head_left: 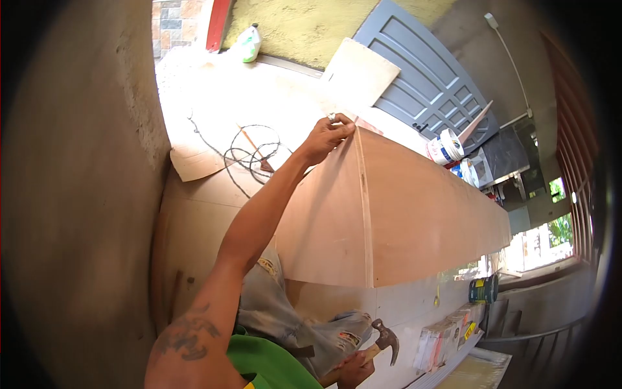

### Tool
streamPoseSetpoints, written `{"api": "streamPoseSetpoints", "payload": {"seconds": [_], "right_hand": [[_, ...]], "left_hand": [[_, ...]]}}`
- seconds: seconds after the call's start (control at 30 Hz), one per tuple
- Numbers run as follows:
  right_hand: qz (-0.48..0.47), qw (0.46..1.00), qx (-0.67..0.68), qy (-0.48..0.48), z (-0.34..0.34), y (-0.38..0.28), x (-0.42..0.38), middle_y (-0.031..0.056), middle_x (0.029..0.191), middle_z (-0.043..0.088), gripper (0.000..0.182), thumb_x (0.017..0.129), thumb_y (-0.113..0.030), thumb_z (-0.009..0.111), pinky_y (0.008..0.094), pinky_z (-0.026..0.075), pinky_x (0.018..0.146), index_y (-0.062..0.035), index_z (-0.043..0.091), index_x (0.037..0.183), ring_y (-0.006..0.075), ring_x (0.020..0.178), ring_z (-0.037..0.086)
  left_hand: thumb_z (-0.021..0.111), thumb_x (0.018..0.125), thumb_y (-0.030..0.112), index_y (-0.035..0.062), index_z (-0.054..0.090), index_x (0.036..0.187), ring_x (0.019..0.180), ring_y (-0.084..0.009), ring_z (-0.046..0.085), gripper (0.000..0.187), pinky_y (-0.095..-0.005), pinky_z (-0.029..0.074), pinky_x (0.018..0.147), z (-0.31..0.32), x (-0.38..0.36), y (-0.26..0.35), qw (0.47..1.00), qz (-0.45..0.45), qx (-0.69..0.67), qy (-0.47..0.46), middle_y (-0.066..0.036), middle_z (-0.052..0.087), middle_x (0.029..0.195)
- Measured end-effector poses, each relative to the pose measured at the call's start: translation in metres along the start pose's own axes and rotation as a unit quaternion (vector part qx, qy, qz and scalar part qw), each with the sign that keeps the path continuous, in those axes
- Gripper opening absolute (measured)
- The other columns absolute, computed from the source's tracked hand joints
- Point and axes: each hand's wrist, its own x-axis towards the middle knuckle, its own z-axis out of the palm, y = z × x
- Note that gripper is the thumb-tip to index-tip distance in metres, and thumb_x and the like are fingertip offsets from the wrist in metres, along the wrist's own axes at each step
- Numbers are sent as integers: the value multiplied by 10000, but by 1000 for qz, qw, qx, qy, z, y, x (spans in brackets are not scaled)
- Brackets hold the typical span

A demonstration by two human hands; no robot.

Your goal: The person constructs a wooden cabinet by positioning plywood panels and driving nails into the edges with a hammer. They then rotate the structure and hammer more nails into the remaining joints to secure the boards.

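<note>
A large plywood box [421, 214] stands in front of me, with a vertical edge strip running down its near corner. At the top of that corner is my left hand [330, 137], its fingers pinched together at the edge; anything small between them is hidden. Low in the view, my right hand [356, 369] is wrapped round the wooden handle of a claw hammer [387, 340]. The hammer's dark metal head points up, below the box and apart from it.
A black cable [227, 155] lies coiled on the floor beyond my left arm. White buckets [446, 148] stand behind the box, near a grey panelled door [421, 65]. A concrete wall [84, 194] rises at the left; stacked packs [444, 340] lie at lower right.
</note>
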Motion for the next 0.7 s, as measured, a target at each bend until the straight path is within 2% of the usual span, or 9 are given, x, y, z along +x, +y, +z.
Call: {"api": "streamPoseSetpoints", "payload": {"seconds": [0.03,0.1,0.13,0.17,0.23,0.33,0.47,0.6,0.7], "right_hand": [[21,999,48,-4,1,-14,-1,66,621,586,323,977,-266,602,297,452,466,18,593,823,141,524,541],[-32,998,54,-8,-7,-9,11,72,622,597,320,962,-277,631,288,462,480,21,609,849,140,534,550],[-2,997,76,-18,-12,-3,19,69,596,533,318,982,-287,546,304,452,425,2,537,849,154,460,519],[29,994,97,-27,-16,2,23,67,569,470,318,1001,-296,461,320,442,369,-17,465,849,169,387,488],[12,996,94,-6,-20,-16,31,66,568,458,318,1014,-305,453,327,439,360,-24,467,866,167,380,469],[-23,993,111,14,-26,-52,47,64,574,455,317,1025,-325,452,334,434,352,-34,467,900,167,378,453],[-42,979,200,26,-35,-108,65,80,597,471,398,993,-399,532,332,448,369,-13,467,921,176,392,474],[-85,976,201,13,-37,-165,78,68,623,466,316,1010,-370,468,329,429,353,-56,471,976,167,394,454],[-114,969,216,-33,-36,-198,86,80,614,463,410,985,-422,533,330,448,371,-20,452,970,169,399,463]], "left_hand": [[644,963,219,86,647,989,866,-117,611,135,-302,499,807,2,0,6,1000,4,0,30,-19,645,910],[651,959,222,58,660,1016,883,-135,622,174,-333,517,835,3,9,18,997,67,-5,35,-34,652,928],[654,957,217,34,663,1026,897,-142,632,196,-342,524,870,7,12,27,996,74,17,40,-31,657,929],[647,962,204,23,663,1024,894,-145,636,192,-336,524,869,11,15,36,996,76,28,27,-31,660,926],[662,952,217,9,685,1016,873,-125,637,218,-284,511,803,23,15,51,994,100,52,3,-44,682,911],[681,932,196,-12,696,1005,887,-143,648,221,-306,514,833,31,15,63,982,98,161,-30,-72,703,920],[737,869,199,-32,728,979,866,-150,659,256,-323,514,834,35,9,71,938,54,341,-3,-125,732,910],[742,866,212,-28,735,972,835,-152,667,263,-312,521,809,31,7,74,943,1,334,-2,-113,732,880],[748,860,196,-29,741,958,808,-158,676,245,-315,530,805,33,5,80,940,-23,340,1,-108,734,853]]}}
